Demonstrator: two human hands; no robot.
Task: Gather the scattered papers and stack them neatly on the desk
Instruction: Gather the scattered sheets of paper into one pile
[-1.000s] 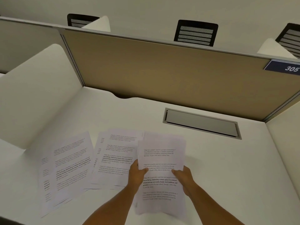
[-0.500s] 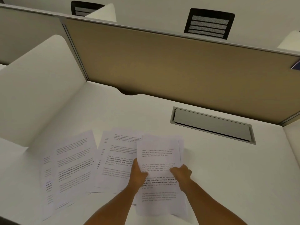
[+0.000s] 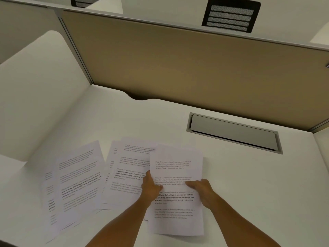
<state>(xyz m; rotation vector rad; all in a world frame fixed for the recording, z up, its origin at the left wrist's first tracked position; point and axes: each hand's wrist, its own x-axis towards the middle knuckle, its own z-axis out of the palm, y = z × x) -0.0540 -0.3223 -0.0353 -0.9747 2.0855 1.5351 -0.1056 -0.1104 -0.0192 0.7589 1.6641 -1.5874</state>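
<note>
Both hands (image 3: 176, 188) now grip the squared stack (image 3: 176, 189) at lower centre; loose sheets (image 3: 78, 177) at left remain ungathered.

Two hands (image 3: 151, 188), three paper piles (image 3: 176, 184), one desk (image 3: 249, 184).

Left forearm (image 3: 121, 223): bare from the lower frame edge up to the wrist; no sleeve in view.
Right forearm (image 3: 238, 223): bare likewise; no sleeve or cuff visible.
Left hand (image 3: 151, 188): bare, no glove; no ring or band seen on the parts that show.
Right hand (image 3: 202, 190): bare, no glove; wrist plain, no watch or strap.
Fingers (image 3: 191, 183): uncovered; nails too small to make out.
Markings: none legible on either arm.
</note>
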